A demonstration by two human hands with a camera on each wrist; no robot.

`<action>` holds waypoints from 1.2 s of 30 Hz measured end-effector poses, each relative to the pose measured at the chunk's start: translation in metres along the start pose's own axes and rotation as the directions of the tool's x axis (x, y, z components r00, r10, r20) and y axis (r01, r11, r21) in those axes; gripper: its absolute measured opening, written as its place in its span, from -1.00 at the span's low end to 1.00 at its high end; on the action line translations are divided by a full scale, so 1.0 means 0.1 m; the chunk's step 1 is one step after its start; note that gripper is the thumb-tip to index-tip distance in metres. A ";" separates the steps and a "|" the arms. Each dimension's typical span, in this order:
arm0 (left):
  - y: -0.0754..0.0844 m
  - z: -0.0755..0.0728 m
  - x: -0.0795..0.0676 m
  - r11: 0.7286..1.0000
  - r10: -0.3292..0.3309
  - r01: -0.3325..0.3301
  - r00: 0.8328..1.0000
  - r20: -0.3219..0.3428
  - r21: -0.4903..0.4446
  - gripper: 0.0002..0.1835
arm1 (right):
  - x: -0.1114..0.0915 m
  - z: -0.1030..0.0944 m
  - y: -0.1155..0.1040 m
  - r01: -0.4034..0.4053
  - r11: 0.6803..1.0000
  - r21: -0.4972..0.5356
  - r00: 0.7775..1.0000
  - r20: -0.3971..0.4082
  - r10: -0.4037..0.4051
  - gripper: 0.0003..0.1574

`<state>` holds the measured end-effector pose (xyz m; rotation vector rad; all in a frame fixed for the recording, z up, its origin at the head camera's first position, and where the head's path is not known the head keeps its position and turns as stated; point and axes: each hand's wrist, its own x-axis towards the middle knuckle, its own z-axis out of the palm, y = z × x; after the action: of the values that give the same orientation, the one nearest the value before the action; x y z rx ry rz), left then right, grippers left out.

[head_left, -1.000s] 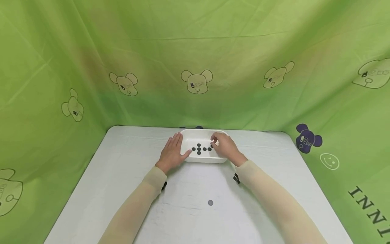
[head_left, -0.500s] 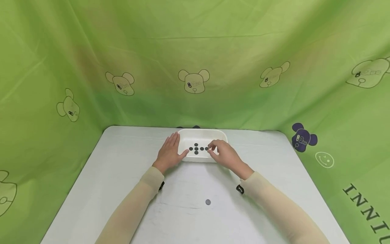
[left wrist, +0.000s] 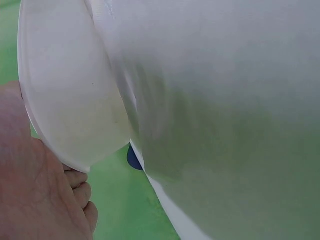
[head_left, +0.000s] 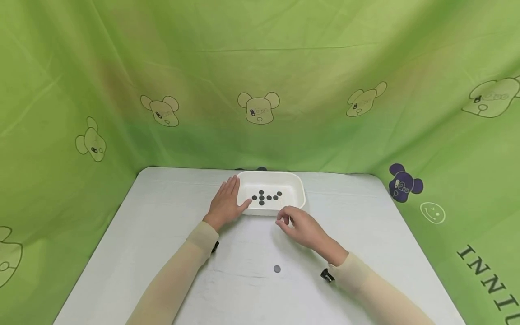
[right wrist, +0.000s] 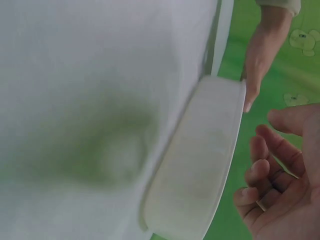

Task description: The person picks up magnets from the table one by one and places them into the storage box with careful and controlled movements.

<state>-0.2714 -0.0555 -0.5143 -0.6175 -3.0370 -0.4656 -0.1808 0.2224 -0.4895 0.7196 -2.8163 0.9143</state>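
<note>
A white plastic tray (head_left: 292,180) stands near the table's back edge. Several small, round black pieces (head_left: 262,197) lie flat on its floor, some forming a cross and others trailing off to the right. My left hand (head_left: 224,205) rests against the tray's left end with straight fingers, its thumb reaching over the front rim. Just in front of the tray's near right side hovers my right hand (head_left: 301,227), fingers loosely bent and holding nothing. The right wrist view shows those relaxed fingers (right wrist: 260,172) beside the tray wall (right wrist: 200,160).
On the white table (head_left: 243,293), one grey round piece (head_left: 277,269) lies nearer to me, below the right hand. Green printed cloth (head_left: 260,67) hangs close behind the tray and along both sides of the table.
My right hand has pulled back out of the tray toward me, uncovering a black piece at the right end of the row. The left hand stays at the tray; the head view shifted slightly.
</note>
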 end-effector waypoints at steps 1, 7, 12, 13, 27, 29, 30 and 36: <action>0.00 0.00 0.00 1.000 -0.001 0.001 1.000 0.001 0.002 0.03 | -0.03 0.01 0.00 0.008 1.000 0.007 1.000 0.004 -0.008 -0.91; 0.01 -0.01 0.00 1.000 -0.007 0.007 1.000 0.011 0.017 0.02 | -0.21 0.07 -0.01 0.037 0.998 0.041 0.998 0.056 -0.039 -0.93; 0.01 -0.02 -0.01 1.000 -0.007 0.007 1.000 0.013 0.014 0.01 | -0.32 0.14 -0.01 0.034 0.998 0.052 0.988 0.151 -0.042 -0.93; 0.02 -0.02 -0.01 1.000 -0.006 0.006 1.000 0.012 0.014 0.01 | -0.34 0.15 -0.01 0.036 0.998 0.056 0.984 0.173 -0.045 -0.92; 0.01 -0.02 0.00 1.000 0.002 -0.002 1.000 0.003 0.011 0.01 | -0.57 0.24 -0.02 -0.009 0.996 0.089 0.927 0.375 -0.025 -0.71; 0.02 -0.02 0.00 1.000 -0.001 0.001 1.000 0.007 0.007 0.01 | -0.58 0.25 -0.03 -0.005 0.996 0.087 0.927 0.375 -0.028 -0.72; 0.02 -0.03 -0.01 1.000 -0.003 0.003 1.000 0.010 0.005 0.02 | -0.59 0.25 -0.03 -0.002 0.996 0.086 0.927 0.374 -0.030 -0.72; 0.03 -0.03 -0.01 1.000 -0.009 0.009 1.000 0.021 0.008 0.02 | -0.61 0.26 -0.05 0.016 0.998 0.058 0.929 0.369 -0.036 -0.76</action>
<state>-0.2692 -0.0541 -0.5107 -0.6126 -3.0615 -0.4503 -0.1228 0.2288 -0.5219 1.0338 -3.1016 0.9403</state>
